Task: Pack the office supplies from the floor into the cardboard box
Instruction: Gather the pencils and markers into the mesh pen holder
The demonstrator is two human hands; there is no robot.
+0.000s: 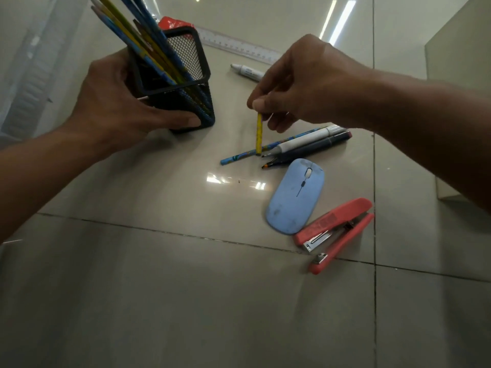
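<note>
A short yellow pencil (258, 134) hangs almost upright from the right hand (305, 83), pinched at its top end between thumb and fingertips, its lower end just above or touching a blue patterned pencil (239, 156) that lies on the glossy beige tiled floor (186, 288). Beside that blue pencil, close together, lie a white marker (305, 140) and a dark navy marker (313, 148), all pointing toward lower left. The left hand (114, 102) is wrapped around a black wire-mesh square pen holder (183, 75), fingers clamped on its side, the holder tilted and filled with blue and yellow pencils (138, 35) that lean toward upper left. Below the markers rests a flat pale blue computer mouse (295, 197), and just beside it a coral-red stapler (337, 232), jaws slightly parted. Farther back lie another white marker (245, 71), a clear plastic ruler (239, 45) and a red item (174, 22) partly hidden behind the holder. At the right edge stands the wall of a pale cardboard box (457, 49).
</note>
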